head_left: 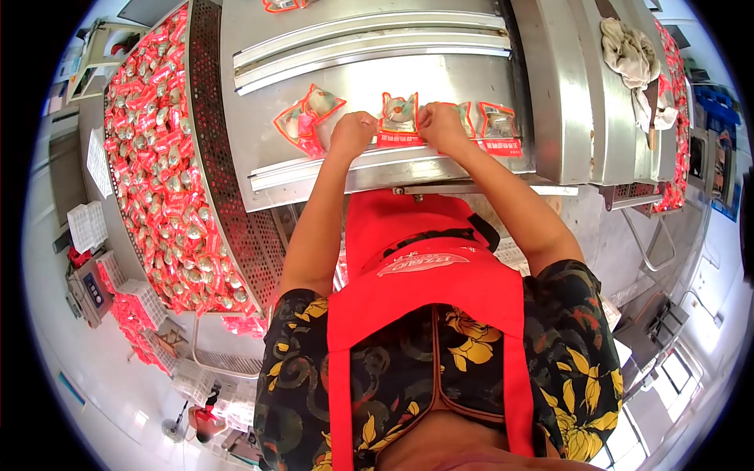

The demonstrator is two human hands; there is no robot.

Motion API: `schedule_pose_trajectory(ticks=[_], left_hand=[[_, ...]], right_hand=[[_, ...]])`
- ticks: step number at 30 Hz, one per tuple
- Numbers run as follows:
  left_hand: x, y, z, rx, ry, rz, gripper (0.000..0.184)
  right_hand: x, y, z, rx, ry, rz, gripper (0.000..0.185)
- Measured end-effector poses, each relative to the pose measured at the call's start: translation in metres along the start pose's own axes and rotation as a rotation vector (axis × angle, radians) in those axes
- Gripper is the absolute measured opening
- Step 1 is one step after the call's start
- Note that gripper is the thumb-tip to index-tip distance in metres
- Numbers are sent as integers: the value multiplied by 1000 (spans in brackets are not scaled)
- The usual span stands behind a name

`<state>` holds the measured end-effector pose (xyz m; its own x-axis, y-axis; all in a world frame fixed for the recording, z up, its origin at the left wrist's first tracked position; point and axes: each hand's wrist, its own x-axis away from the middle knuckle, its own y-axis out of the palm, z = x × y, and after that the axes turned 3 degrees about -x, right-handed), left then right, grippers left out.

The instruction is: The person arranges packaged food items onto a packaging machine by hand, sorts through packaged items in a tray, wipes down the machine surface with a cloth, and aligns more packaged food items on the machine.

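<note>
A clear food packet with a red border (399,115) lies between my hands on the steel work surface, its red end toward me on a metal strip. My left hand (353,133) is closed just left of it, fingertips near its edge; whether they pinch anything is hidden. My right hand (442,127) is closed at the packet's right edge, thumb and fingers together on it. Just beyond that hand lies another packet (466,116), partly covered, and further right a darker-filled packet (497,122). Left of my left hand, several packets (306,119) overlap loosely.
Long metal bars (373,47) cross the steel surface beyond the packets. At left stands a perforated bin (243,196) heaped with red packets. A crumpled cloth (630,53) lies on the steel housing at right. Another person (206,421) is in the background at lower left.
</note>
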<state>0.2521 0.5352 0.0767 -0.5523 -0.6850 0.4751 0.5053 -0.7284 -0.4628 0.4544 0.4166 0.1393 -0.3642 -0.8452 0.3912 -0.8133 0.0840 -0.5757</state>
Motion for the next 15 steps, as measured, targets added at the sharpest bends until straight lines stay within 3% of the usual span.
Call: schedule_pose_trajectory(ticks=[3, 4, 6, 10, 12, 15], left_hand=[[13, -6, 17, 6, 37, -30, 12], [18, -6, 25, -31, 33, 63, 16], [17, -7, 35, -70, 37, 156, 20], [17, -11, 43, -16, -1, 168, 20], [17, -11, 37, -29, -35, 134, 19], [17, -6, 16, -55, 34, 117, 19]], right_hand=[[6, 5, 10, 6, -113, 74, 20], [6, 6, 10, 5, -110, 69, 20], [3, -6, -10, -362, 200, -59, 22], [-5, -9, -23, -298, 271, -171, 27], [-10, 5, -8, 6, -42, 52, 29], [0, 1, -5, 10, -13, -83, 27]])
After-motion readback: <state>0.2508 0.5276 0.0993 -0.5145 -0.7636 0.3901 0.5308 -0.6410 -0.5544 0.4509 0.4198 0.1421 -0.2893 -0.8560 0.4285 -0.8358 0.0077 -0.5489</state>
